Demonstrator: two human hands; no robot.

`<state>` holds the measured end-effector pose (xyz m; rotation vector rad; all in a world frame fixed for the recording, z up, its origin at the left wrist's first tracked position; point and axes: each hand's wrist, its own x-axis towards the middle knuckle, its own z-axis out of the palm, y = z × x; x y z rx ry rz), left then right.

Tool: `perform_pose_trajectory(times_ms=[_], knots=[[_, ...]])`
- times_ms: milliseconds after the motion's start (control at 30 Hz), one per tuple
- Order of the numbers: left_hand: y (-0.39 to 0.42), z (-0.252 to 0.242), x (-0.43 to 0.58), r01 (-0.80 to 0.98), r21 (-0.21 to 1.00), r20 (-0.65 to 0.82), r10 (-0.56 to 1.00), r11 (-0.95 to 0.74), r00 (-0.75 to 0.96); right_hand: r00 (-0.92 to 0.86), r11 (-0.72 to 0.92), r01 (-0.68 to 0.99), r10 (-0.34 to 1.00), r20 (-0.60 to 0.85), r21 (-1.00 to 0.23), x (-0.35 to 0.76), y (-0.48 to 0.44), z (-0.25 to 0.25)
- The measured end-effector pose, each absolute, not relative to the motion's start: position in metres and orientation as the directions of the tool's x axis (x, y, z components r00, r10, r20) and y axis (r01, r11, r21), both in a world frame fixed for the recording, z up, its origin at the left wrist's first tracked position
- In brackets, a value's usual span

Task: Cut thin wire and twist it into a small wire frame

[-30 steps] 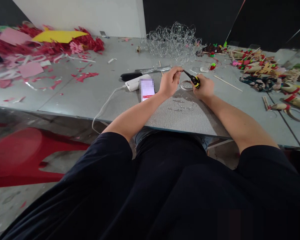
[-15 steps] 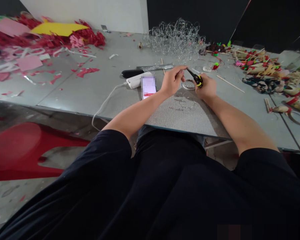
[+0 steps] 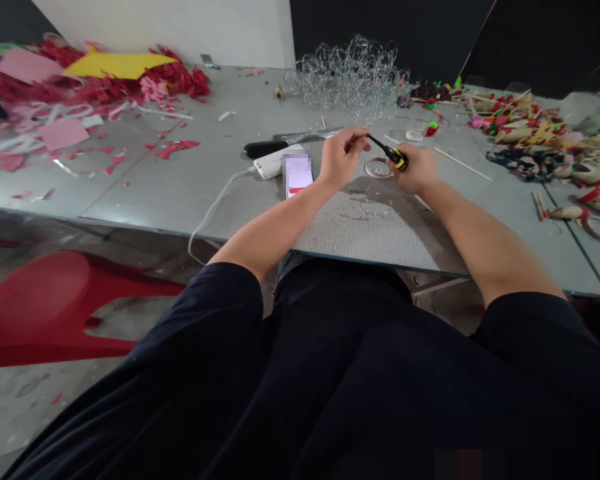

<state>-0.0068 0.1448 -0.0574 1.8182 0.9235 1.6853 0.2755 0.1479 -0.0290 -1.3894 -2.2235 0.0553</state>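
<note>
My right hand is closed around the yellow-and-black handles of a pair of long-nosed pliers. The dark tip of the pliers points left and meets the fingertips of my left hand. Those fingers are pinched together; what they hold is too small to make out, perhaps thin wire. Below the pliers, a round ring-shaped roll lies on the table. Nearer to me, thin wire loops and short wire pieces rest on the grey surface.
A phone and a white power strip with a cable lie left of my hands, near a black-handled tool. Tangled wire coils stand behind. Bamboo crafts lie right, red paper scraps left. A red stool is below.
The pliers have turned slightly, with their nose lower and nearer level. My right hand has shifted a little to the right; my left fingers stay at the tip.
</note>
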Motion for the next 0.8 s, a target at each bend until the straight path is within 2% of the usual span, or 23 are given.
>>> perform_pose_trajectory(times_ms=[133, 200, 233, 333, 433, 567, 700, 800], knots=[[0.141, -0.043, -0.009, 0.180, 0.697, 0.711, 0.703, -0.695, -0.039, -0.474, 0.535, 0.761, 0.845, 0.249, -0.367, 0.281, 0.135, 0.007], [0.139, -0.033, -0.012, 0.210, 0.684, 0.718, 0.696, -0.699, -0.024, -0.526, 0.511, 0.711, 0.842, 0.117, -0.482, 0.283, 0.122, 0.029], [0.137, -0.027, -0.015, 0.220, 0.667, 0.731, 0.682, -0.712, -0.010, -0.586, 0.487, 0.676, 0.810, -0.003, -0.553, 0.284, 0.115, 0.040], [0.128, -0.009, -0.022, 0.252, 0.584, 0.787, 0.615, -0.772, 0.060, -0.701, 0.346, 0.562, 0.682, -0.210, -0.751, 0.289, 0.095, 0.061], [0.118, 0.002, -0.027, 0.271, 0.496, 0.830, 0.542, -0.825, 0.134, -0.780, 0.149, 0.492, 0.512, -0.359, -0.858, 0.300, 0.081, 0.062], [0.112, -0.002, -0.023, 0.265, 0.366, 0.905, 0.408, -0.892, 0.122, -0.849, -0.058, 0.453, 0.276, -0.450, -0.890, 0.311, 0.071, 0.042], [0.105, -0.006, -0.016, 0.371, 0.419, 0.873, 0.479, -0.829, 0.086, -0.883, -0.167, 0.452, 0.055, -0.466, -0.876, 0.305, 0.060, 0.020], [0.101, -0.003, -0.015, 0.401, 0.462, 0.856, 0.517, -0.791, 0.033, -0.898, -0.184, 0.436, -0.026, -0.439, -0.881, 0.298, 0.052, 0.015]])
